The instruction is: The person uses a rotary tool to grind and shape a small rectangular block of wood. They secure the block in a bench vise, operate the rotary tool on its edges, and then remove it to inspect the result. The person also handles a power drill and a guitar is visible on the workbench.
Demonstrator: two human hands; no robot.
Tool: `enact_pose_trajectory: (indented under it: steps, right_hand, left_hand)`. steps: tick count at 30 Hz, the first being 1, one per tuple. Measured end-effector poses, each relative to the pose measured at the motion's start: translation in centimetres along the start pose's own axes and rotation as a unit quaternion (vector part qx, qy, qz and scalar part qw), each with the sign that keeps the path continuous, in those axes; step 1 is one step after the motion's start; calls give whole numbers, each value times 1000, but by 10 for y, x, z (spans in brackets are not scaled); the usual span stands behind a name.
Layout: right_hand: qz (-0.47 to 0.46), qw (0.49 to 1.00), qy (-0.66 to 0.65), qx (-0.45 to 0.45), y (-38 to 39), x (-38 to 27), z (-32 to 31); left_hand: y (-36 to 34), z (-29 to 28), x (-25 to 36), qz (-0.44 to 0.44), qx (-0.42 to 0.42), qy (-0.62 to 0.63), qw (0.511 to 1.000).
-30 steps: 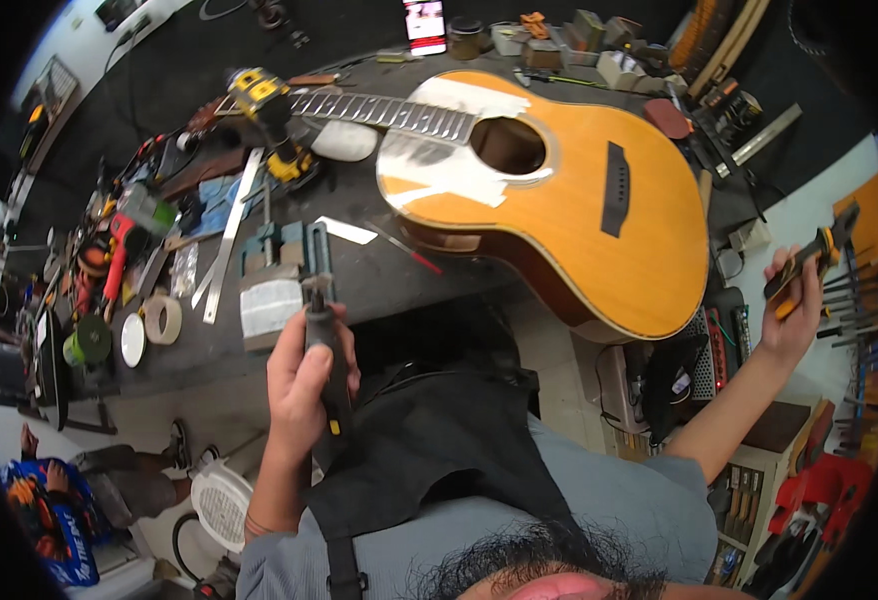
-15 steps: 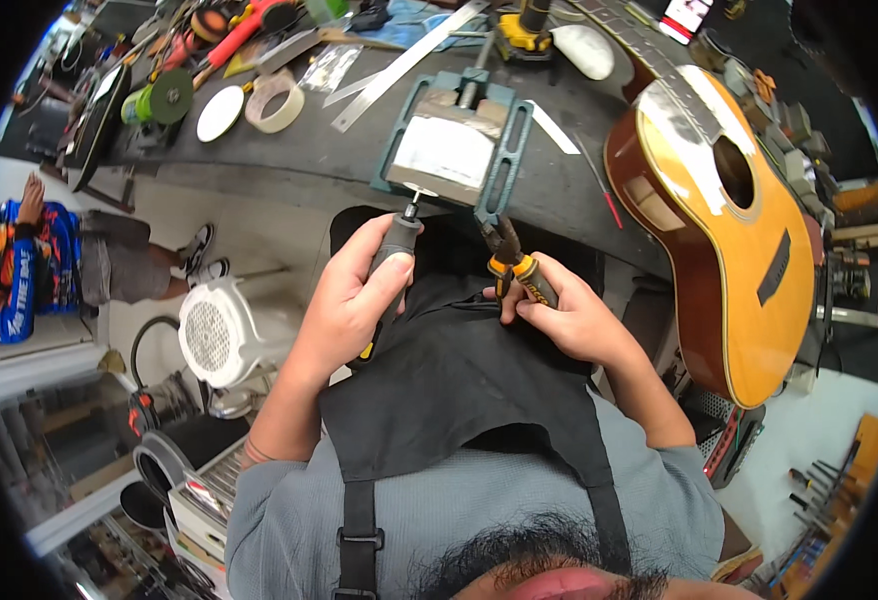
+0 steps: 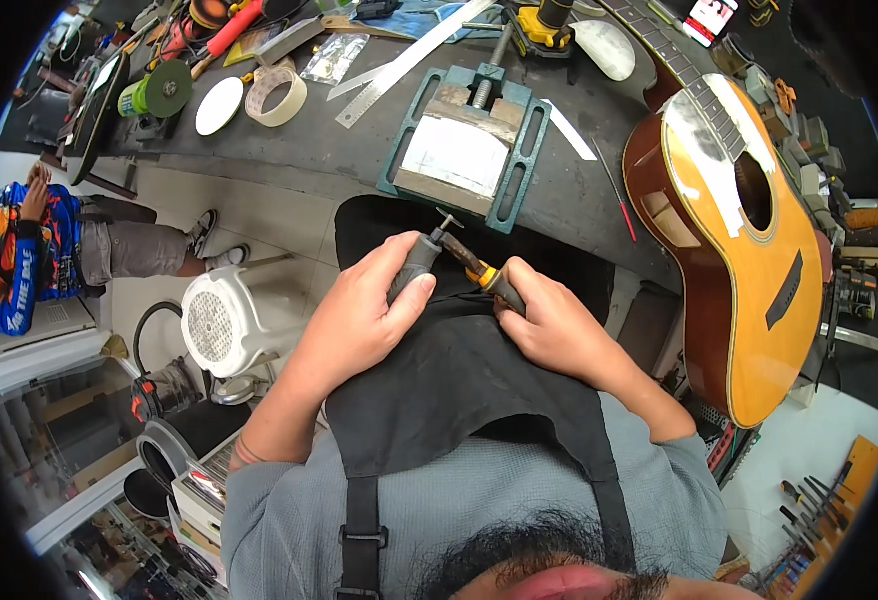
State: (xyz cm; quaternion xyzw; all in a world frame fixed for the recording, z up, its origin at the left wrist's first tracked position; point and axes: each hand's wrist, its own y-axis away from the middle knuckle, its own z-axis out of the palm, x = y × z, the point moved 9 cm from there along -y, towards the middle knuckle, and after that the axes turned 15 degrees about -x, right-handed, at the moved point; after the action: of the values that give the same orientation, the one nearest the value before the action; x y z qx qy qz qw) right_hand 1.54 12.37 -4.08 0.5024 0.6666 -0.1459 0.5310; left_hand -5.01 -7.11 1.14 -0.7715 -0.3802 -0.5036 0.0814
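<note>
My left hand [image 3: 364, 315] is closed around a dark grey rotary tool [image 3: 414, 266], whose tip carries a small metal attachment [image 3: 446, 222]. My right hand [image 3: 549, 325] is closed on yellow-and-black pliers [image 3: 489, 278]; their jaws reach the tool's tip, though whether they grip it I cannot tell. Both hands are in front of my black apron. Just above them on the bench edge lies a teal drill-press vise [image 3: 527, 170] with a white-covered block [image 3: 451, 155] in it.
The dark bench [image 3: 349, 150] holds a tape roll [image 3: 259, 105], steel rulers [image 3: 399, 70], a white disc [image 3: 217, 110], a drill [image 3: 549, 35] and a phone. An acoustic guitar [image 3: 729, 330] lies right. Another person [image 3: 29, 260] sits at left, near a white stool [image 3: 214, 325].
The pliers came from far right toward the rotary tool. Since half a second ago their jaws moved left to the tool's tip, and both hands drew closer together. The view also shifted.
</note>
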Motion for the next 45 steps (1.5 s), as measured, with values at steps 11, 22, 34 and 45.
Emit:
enact_pose_trajectory:
  steps: [11, 22, 34, 45]
  right_hand:
    - [-23, 996, 24, 78, 7, -5, -3]
    - [-33, 986, 111, 123, 2, -17, -13]
    - [-48, 986, 127, 94, 3, -13, -20]
    - [-97, 990, 37, 93, 5, -23, -24]
  left_hand:
    - [-6, 15, -5, 11, 0, -82, 997]
    - [2, 19, -3, 46, 53, -94, 993]
    - [-5, 42, -22, 81, -101, 294, 947]
    - [-19, 29, -3, 168, -143, 521, 825]
